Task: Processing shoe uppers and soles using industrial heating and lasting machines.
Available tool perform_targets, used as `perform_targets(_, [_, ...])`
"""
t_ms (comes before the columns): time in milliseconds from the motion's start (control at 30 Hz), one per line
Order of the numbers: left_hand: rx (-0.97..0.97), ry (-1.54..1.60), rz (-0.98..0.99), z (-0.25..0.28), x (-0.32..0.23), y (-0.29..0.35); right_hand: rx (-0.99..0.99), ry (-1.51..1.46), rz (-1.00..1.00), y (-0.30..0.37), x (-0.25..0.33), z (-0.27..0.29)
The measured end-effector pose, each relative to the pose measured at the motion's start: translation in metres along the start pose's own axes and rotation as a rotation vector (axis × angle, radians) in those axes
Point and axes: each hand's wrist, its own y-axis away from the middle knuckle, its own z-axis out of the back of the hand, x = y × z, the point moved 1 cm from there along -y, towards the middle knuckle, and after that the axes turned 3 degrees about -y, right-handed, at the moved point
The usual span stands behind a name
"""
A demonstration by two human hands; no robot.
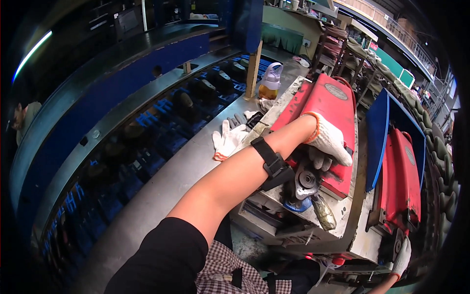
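Note:
My left hand [329,141], in a white knit glove with an orange cuff, lies over the near end of a red machine cover [329,105]. Its fingers curl down, grey fingertips close to a round metal part [307,179]; whatever they may grip is hidden. Below that part, a clear, dirty bottle-like piece [323,212] leans at the machine's front. At the lower right, my right hand [402,258], gloved alike, is beside a dark fitting [398,243] under a second red cover [400,181]. Its fingers are too small and partly hidden to read. A black strap [268,158] circles my left forearm.
Spare white gloves [229,139] lie on the metal ledge [171,181], left of the machine. A lidded bottle of amber liquid [270,82] stands farther back by a wooden post [253,71]. Blue panels [379,139] flank the second machine. Stacked dark pieces [438,157] line the right.

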Motion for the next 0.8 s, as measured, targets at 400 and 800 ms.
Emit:
perform_targets(400, [0.01,0.007,-0.036,0.003,-0.004,0.003,0.016,0.01,0.068,-0.029,-0.063,0.008])
perform_targets(800, [-0.006,0.001,-0.068,0.002,-0.002,0.002,0.06,-0.179,0.044,-0.044,-0.101,0.009])
